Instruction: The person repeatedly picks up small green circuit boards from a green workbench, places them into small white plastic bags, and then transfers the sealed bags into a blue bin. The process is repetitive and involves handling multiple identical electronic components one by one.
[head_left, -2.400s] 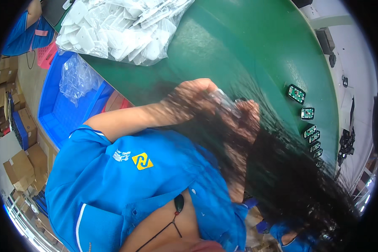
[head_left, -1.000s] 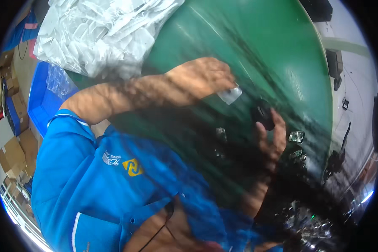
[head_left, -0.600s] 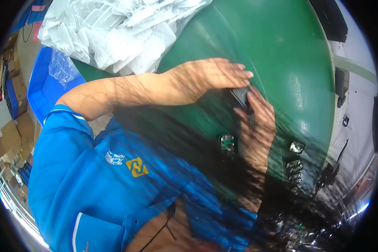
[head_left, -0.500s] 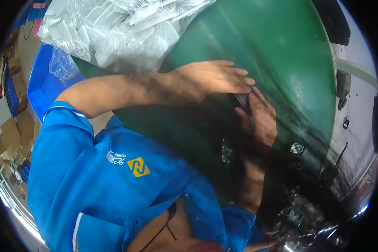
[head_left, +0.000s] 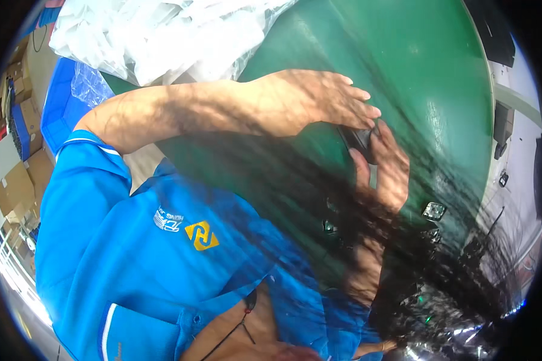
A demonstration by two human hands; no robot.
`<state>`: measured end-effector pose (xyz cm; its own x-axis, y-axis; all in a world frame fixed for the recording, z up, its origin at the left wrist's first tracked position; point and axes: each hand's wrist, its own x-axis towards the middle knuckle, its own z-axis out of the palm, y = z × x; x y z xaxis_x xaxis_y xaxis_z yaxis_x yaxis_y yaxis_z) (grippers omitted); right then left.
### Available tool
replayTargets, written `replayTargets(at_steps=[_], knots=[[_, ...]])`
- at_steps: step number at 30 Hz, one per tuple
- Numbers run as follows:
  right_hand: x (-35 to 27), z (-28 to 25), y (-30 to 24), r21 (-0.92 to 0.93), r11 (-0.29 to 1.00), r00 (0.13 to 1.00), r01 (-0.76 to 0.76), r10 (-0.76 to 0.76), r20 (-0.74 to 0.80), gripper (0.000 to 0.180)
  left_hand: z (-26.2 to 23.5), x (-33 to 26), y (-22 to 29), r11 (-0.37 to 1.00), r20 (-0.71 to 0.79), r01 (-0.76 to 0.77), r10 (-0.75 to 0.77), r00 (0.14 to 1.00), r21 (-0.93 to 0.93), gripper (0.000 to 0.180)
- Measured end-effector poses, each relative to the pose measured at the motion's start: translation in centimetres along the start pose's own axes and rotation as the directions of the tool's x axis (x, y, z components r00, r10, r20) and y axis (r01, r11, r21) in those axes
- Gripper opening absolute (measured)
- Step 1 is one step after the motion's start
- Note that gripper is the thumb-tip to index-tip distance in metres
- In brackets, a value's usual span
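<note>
A small black flat piece (head_left: 365, 143) is held between my two hands above the green table; its exact kind is hard to make out. My right hand (head_left: 390, 171) grips its near right side, thumb on one edge and fingers on the other. From the left, my left hand (head_left: 319, 99) reaches across, its fingers bent down together over the far end of the piece. The left thumb is hidden. Nearby on the table lie a small shiny piece (head_left: 433, 210) to the right and another (head_left: 329, 226) left of my right forearm. Blurred dark strands cover part of the view.
A clear bag of white plastic parts (head_left: 162, 39) lies at the far left of the green table (head_left: 415, 54). Beside it stands a blue bin (head_left: 57, 117). Shiny, partly hidden items (head_left: 445, 343) are heaped at the lower right. Cardboard boxes (head_left: 15, 189) stand beyond the left side.
Both hands appear slightly farther right in the view, and more of the black piece shows between them. The dark strands have shifted, and the picture is brighter.
</note>
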<state>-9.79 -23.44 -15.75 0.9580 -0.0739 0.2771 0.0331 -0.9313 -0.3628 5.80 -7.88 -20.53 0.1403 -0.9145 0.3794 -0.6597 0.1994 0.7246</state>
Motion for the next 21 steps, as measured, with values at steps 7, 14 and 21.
replayTargets(at_steps=[7, 14, 21], knots=[[-0.6, 0.3, -0.3, -0.139, 0.99, 0.987, 0.033, -0.011, 0.161, 0.045, 0.3, -1.1, -0.3, 1.0, 0.064, 0.02, -0.02, 0.998, 0.005, 0.059], [-0.7, 0.4, -0.6, -0.087, 0.995, 0.991, -0.041, 0.052, 0.123, 0.044, 0.4, -0.8, 0.9, 0.912, 0.103, -0.078, 0.039, 0.994, 0.404, 0.047], [1.5, -2.5, 2.1, 0.331, 0.882, 0.936, -0.334, 0.269, 0.229, 0.034, 1.3, 2.8, 0.7, 0.897, 0.025, -0.105, 0.105, 0.994, 0.43, 0.039]])
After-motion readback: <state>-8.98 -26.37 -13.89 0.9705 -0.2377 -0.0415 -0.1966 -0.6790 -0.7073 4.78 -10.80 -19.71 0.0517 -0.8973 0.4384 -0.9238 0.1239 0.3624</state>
